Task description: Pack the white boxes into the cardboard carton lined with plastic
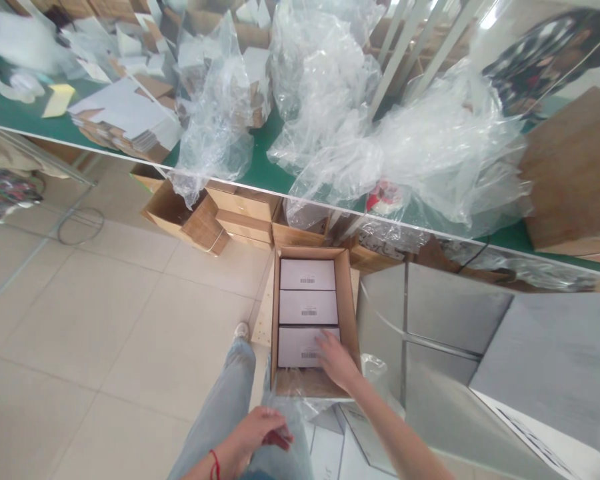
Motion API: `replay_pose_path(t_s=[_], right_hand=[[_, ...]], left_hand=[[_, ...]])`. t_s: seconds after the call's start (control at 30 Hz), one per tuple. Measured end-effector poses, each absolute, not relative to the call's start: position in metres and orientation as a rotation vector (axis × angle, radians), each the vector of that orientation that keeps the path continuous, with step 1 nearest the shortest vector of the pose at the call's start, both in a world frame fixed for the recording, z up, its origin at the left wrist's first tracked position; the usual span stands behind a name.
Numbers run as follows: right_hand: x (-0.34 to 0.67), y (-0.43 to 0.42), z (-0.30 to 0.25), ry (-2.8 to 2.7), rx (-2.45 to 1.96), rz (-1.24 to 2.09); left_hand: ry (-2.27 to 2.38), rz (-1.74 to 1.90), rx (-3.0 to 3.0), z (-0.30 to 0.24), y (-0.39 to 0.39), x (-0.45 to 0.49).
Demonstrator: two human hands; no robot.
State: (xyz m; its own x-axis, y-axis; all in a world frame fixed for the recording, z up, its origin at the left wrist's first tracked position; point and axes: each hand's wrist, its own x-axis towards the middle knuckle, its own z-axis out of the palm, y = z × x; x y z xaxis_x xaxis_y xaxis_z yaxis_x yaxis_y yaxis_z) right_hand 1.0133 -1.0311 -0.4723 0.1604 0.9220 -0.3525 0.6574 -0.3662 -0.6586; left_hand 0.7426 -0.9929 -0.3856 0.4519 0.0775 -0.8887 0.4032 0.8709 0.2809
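An open cardboard carton (349,300) stands on the floor below the table edge. It holds three white boxes with barcode labels in a row (308,307). My right hand (336,360) reaches down into the carton, fingers spread flat on the nearest white box (297,347). My left hand (263,430) hangs by my thigh with its fingers curled; something dark red shows under the fingertips, too small to name. A red cord circles that wrist.
A green table (267,170) carries crumpled clear plastic bags (330,120) and stacks of flat white cardboard (125,117). More cardboard boxes (190,217) sit under it. Grey flat sheets (455,333) lie at right. Tiled floor (80,320) spreads left.
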Motion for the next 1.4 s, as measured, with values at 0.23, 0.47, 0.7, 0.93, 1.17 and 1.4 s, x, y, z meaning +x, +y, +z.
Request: replay_pose_path(t_s=[0.23,0.47,0.7,0.93,1.17,1.4], right_hand=[[1.02,-1.148,-0.425,-0.089,-2.266,0.581],[0.966,-1.153,-0.467,0.385,-1.689,1.07],[0.991,-1.154,-0.422,0.218,-1.63,0.862],[0.985,-1.034,-0.426,-0.453,-1.893,0.812],[0.992,-0.976,-0.489,-0.55,-2.198,0.799],[0.981,-0.998,-0.463,-0.73,-2.284,0.731]], left_hand=[[1.148,-0.036,0.526,-0.359,-0.967,0.743],[1.081,0.018,0.408,-0.342,-0.951,0.778],[1.073,0.027,0.592,-0.354,-0.951,0.781],[1.206,0.07,1.138,-0.413,-0.896,0.846],[1.368,-0.065,1.539,-0.458,-0.868,0.882],[1.113,-0.29,2.041,-0.434,-0.886,0.873]])
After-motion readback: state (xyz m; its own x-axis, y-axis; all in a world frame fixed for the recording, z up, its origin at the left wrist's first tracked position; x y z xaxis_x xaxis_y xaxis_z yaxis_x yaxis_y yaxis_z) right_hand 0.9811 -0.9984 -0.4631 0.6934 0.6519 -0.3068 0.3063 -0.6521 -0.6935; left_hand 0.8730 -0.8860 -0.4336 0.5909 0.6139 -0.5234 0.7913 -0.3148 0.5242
